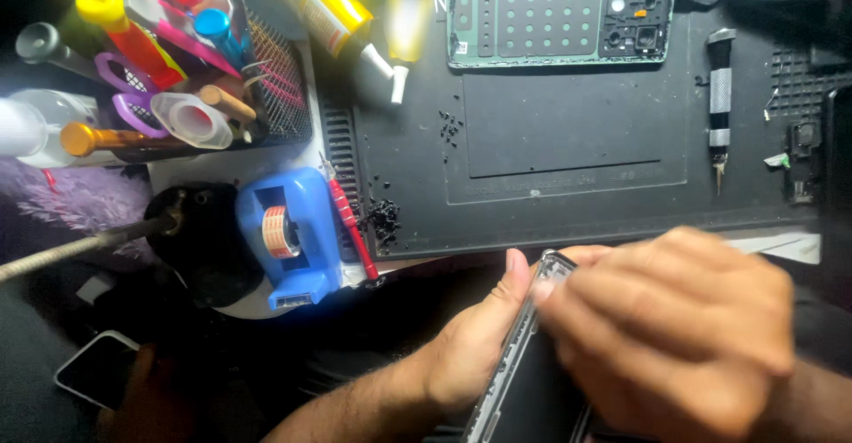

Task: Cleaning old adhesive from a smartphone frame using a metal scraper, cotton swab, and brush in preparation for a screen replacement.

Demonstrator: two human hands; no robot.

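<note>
We see our left hand (pixel 475 341) gripping a dark smartphone (pixel 524 381) by its left edge, thumb lying along the metal frame, just off the near edge of the black work mat (pixel 568 141). Our right hand (pixel 674 336) lies curled over the phone's top right, fingers pressing its upper corner. On the mat's far edge rests a green phone back panel (pixel 541 17); a screwdriver (pixel 721 97) lies toward its right edge. A blue tape dispenser (pixel 297 230) stands beside the mat's near left corner.
</note>
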